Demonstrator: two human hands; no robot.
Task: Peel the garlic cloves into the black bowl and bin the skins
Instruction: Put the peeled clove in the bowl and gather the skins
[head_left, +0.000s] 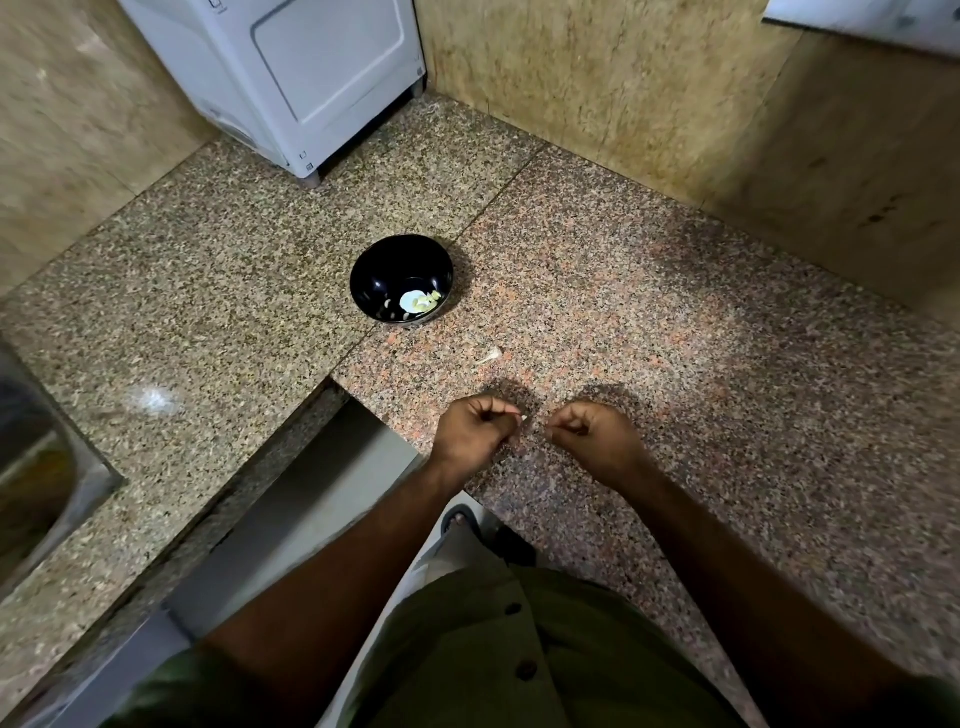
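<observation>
A black bowl (401, 278) stands on the speckled granite counter (649, 322), holding several pale peeled garlic cloves (418, 302) near its front wall. A small whitish bit of garlic skin or stem (489, 356) lies on the counter between the bowl and my hands. My left hand (475, 431) is curled and pinches a small white piece at its fingertips (523, 417), likely a clove or skin. My right hand (592, 434) is curled close beside it, fingertips pinched together; what it holds is too small to tell.
A white appliance (291, 78) stands at the back left against the tiled wall. A steel sink (36, 467) sits at the left edge. The counter is L-shaped, with a floor gap (311, 483) under my left arm. No bin is in view.
</observation>
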